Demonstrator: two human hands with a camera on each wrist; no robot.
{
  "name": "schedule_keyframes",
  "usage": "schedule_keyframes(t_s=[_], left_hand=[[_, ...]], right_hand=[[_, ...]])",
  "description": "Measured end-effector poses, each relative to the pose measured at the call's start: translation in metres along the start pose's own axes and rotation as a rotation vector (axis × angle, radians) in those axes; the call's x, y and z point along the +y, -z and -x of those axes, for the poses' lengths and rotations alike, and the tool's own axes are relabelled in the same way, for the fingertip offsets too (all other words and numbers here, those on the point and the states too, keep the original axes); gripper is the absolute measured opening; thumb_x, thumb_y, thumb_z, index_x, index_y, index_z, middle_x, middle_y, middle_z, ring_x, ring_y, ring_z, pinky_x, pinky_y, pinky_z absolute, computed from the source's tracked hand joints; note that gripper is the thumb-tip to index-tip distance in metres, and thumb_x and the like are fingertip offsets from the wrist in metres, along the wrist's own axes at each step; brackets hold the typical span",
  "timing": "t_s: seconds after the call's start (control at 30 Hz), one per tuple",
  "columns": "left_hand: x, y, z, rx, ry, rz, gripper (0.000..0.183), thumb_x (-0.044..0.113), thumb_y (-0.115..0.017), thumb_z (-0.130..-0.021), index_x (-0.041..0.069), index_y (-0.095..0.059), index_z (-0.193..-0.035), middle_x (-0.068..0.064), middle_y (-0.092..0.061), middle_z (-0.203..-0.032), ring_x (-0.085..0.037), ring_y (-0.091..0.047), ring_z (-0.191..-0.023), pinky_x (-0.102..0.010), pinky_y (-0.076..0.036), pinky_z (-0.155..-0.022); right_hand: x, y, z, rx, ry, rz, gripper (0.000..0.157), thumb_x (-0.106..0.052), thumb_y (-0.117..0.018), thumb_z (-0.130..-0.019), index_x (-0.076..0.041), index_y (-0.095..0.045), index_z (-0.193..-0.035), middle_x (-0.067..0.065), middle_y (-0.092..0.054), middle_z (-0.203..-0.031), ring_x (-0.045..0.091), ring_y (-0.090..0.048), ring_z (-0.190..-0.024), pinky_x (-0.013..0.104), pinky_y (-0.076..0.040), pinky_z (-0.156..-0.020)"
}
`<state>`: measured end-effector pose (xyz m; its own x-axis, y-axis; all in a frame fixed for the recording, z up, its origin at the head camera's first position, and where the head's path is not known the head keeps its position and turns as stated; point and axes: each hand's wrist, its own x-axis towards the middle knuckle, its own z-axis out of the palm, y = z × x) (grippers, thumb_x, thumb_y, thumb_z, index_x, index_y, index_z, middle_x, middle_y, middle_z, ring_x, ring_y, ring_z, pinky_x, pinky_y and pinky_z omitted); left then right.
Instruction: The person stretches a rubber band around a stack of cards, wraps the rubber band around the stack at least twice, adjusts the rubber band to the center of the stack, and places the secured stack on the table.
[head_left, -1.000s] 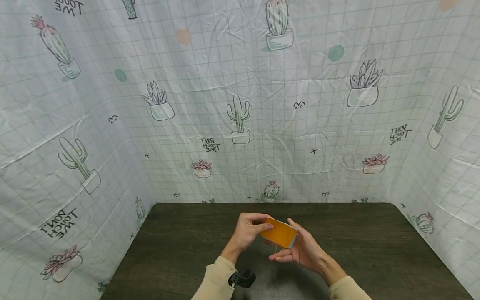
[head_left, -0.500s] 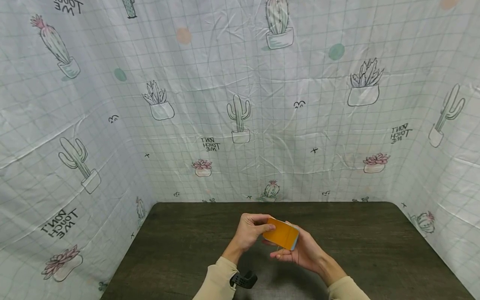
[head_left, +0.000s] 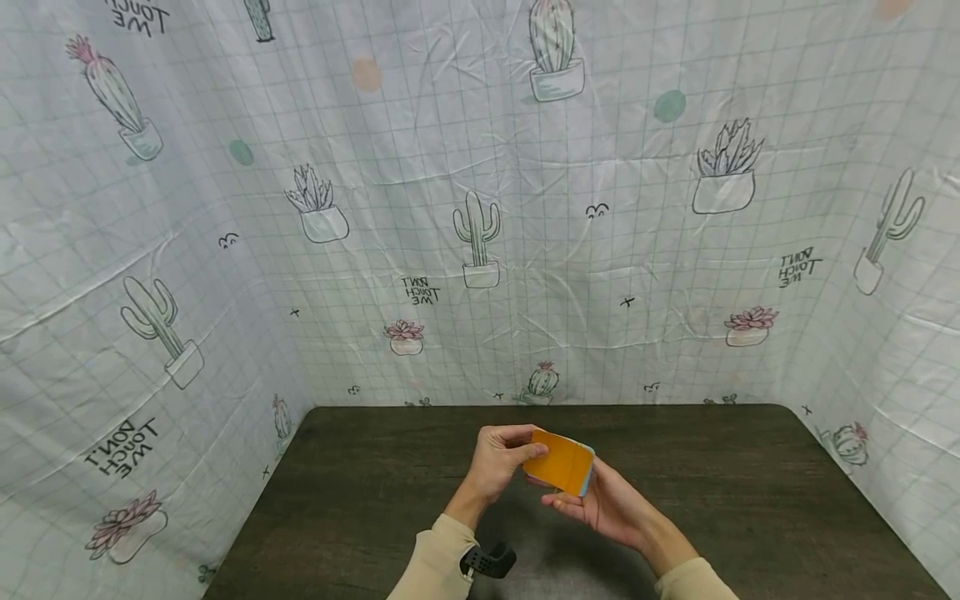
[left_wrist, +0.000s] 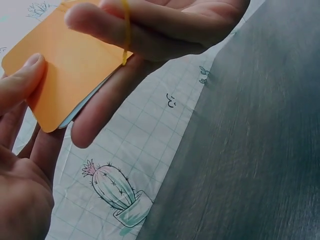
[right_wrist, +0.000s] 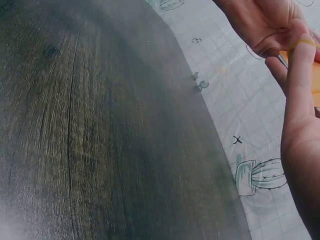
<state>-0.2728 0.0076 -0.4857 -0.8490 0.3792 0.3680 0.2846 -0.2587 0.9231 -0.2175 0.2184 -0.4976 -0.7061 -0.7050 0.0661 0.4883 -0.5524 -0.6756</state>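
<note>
– Where are the cards (head_left: pixel 557 465)?
– Above the table (head_left: pixel 360 483), pinched by the left hand (head_left: pixel 497 462).
– And the right hand (head_left: pixel 617 505)?
– Fingers straight, touching the cards, with a yellow band (left_wrist: pixel 126 30) looped around one.

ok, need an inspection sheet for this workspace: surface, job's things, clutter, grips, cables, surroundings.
Surface: dark wood-grain table, rounded far corners.
Job's things: cards, orange face showing, pale blue beneath, held above the table; yellow band over a finger at their edge, its full path not clear.
Clutter: nothing seen.
Left grip: pinches the cards, thumb on the orange face; black strap at the wrist.
Right grip: at the cards' other end, carrying the band.
Cables: nothing seen.
Surroundings: creased, cactus-print curtain behind and on both sides.
</note>
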Motion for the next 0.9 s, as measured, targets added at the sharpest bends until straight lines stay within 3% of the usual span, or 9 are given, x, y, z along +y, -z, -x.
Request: schedule_keyframes(t_s=[0.23, 0.5, 0.7, 0.83, 0.9], left_hand=[[-0.003, 0.0, -0.001, 0.098, 0.058, 0.02, 0.03, 0.001, -0.075, -0.088, -0.013, -0.069, -0.114, -0.017, -0.074, -0.099, -0.015, -0.071, -0.083, -0.035, -0.06, -0.077], [-0.003, -0.003, -0.003, 0.23, 0.123, 0.051, 0.029, 0.002, -0.076, -0.087, -0.007, -0.072, -0.114, -0.016, -0.074, -0.098, -0.017, -0.071, -0.08, -0.032, -0.06, -0.071], [-0.004, -0.006, -0.005, 0.31, 0.149, 0.055, 0.028, 0.003, -0.078, -0.085, -0.005, -0.074, -0.112, -0.017, -0.074, -0.096, -0.017, -0.072, -0.078, -0.029, -0.06, -0.067], [-0.004, -0.008, -0.005, 0.334, 0.153, 0.067, 0.028, 0.002, -0.078, -0.086, -0.006, -0.074, -0.112, -0.018, -0.074, -0.097, -0.02, -0.073, -0.081, -0.033, -0.06, -0.07], [-0.004, -0.008, -0.005, 0.344, 0.159, 0.068, 0.028, 0.002, -0.077, -0.086, -0.006, -0.074, -0.112, -0.018, -0.074, -0.098, -0.023, -0.074, -0.082, -0.035, -0.06, -0.071]], right_hand=[[-0.002, -0.004, 0.005, 0.082, 0.029, -0.09, 0.051, -0.04, -0.021, -0.112, -0.017, -0.061, -0.132, 0.018, -0.056, -0.137, 0.03, -0.06, -0.123, 0.035, -0.04, -0.11], [0.0, -0.003, 0.005, 0.111, 0.106, -0.16, 0.048, -0.035, -0.027, -0.112, -0.007, -0.059, -0.135, 0.022, -0.051, -0.139, 0.029, -0.056, -0.128, 0.034, -0.032, -0.114], [0.003, -0.007, 0.003, 0.292, 0.182, -0.057, 0.033, -0.018, -0.039, -0.111, -0.002, -0.053, -0.136, 0.017, -0.059, -0.132, 0.028, -0.06, -0.123, 0.038, -0.035, -0.112], [0.005, -0.011, 0.001, 0.435, 0.209, 0.08, 0.05, -0.015, -0.047, -0.108, 0.009, -0.031, -0.149, 0.016, -0.064, -0.126, 0.025, -0.064, -0.117, 0.04, -0.041, -0.107], [0.005, -0.012, 0.0, 0.496, 0.215, 0.143, 0.057, -0.016, -0.05, -0.107, 0.012, -0.027, -0.151, 0.016, -0.066, -0.124, 0.023, -0.066, -0.114, 0.039, -0.043, -0.105]])
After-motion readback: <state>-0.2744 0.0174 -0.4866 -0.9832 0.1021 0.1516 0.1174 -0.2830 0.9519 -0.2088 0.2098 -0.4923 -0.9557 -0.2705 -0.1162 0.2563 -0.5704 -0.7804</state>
